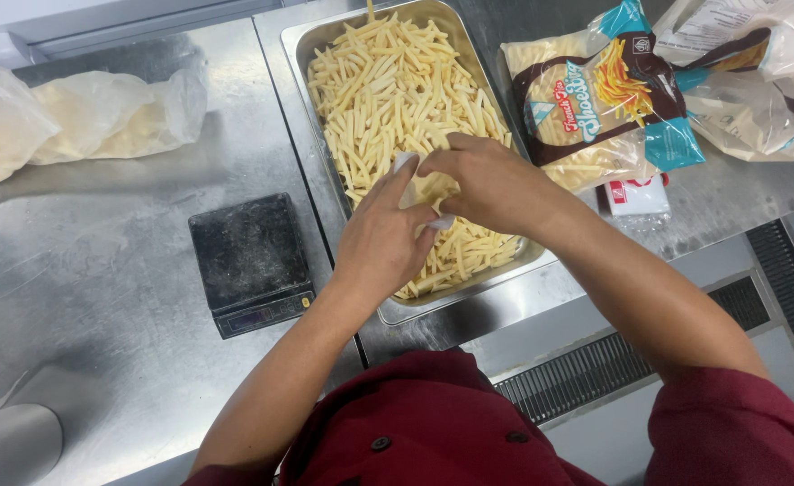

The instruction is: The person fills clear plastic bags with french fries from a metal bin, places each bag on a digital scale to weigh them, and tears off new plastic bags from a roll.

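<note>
Both hands, left hand [381,236] and right hand [487,178], are pinching open a small clear plastic bag [428,191] over the fry-filled rectangular steel tray [300,40], the bag holding few pale raw potato fries [388,85] yet.

Steel counter [100,297]: tray [293,40], scale [248,261], bags [82,117]

**Both hands meet, fingers pinched together**

The left hand [381,238] reaches forward from a bare forearm, back of the hand up, fingers stretched ahead and the thumb angled toward the other hand. The right hand [491,183] comes in from the right, wrist bent inward, knuckles up, fingers curled down. The 2 hands touch at the fingertips, each grip closed in a pinch. Dark red sleeves cover both upper arms.
</note>
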